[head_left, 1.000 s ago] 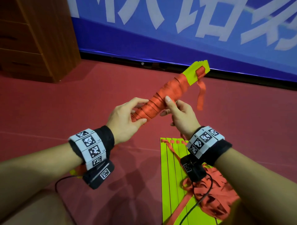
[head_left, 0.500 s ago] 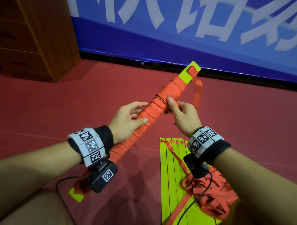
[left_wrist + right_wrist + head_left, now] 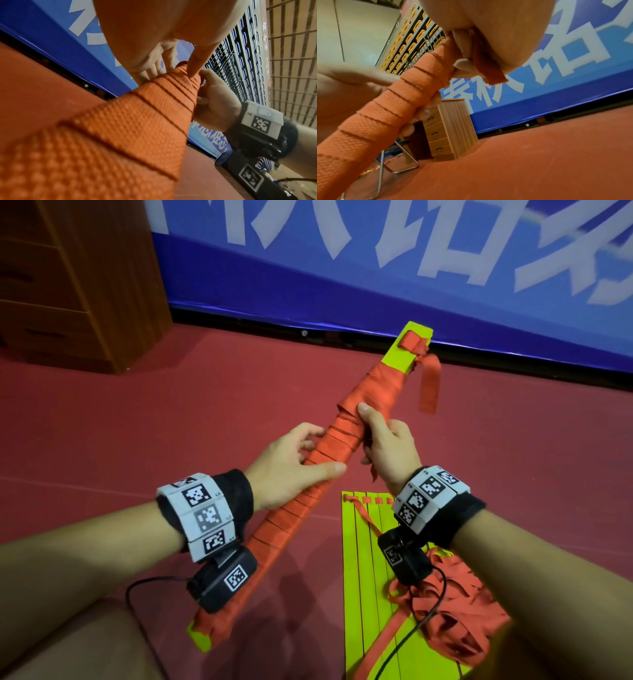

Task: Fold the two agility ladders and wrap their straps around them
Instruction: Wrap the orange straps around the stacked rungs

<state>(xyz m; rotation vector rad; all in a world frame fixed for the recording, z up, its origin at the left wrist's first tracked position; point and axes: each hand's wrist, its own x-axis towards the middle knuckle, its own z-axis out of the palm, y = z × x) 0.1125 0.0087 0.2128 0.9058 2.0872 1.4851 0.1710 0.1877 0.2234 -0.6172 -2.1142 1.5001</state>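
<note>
A folded agility ladder bundle (image 3: 301, 491), yellow rungs wound tight in orange strap, slants from lower left to upper right above the red floor. My left hand (image 3: 294, 463) grips its middle, thumb over the top. Just above, my right hand (image 3: 383, 440) holds the bundle with the thumb pressed on the wraps and pinches a short strap end (image 3: 489, 69) in the fingers. A loose strap tail (image 3: 430, 385) hangs from the yellow top end. The second ladder (image 3: 366, 577) lies flat on the floor below my right wrist, its orange straps (image 3: 459, 611) heaped beside it.
A wooden drawer cabinet (image 3: 78, 282) stands at the back left. A blue banner (image 3: 376, 268) with white characters runs along the wall behind. A metal folding chair frame (image 3: 393, 162) stands by the cabinet in the right wrist view. Red floor (image 3: 171, 422) spreads all around.
The wrapped bundle has swung from nearly level to a steep slant, its lower end dropping past my left wrist. Both hands have shifted along it, the right one higher up.
</note>
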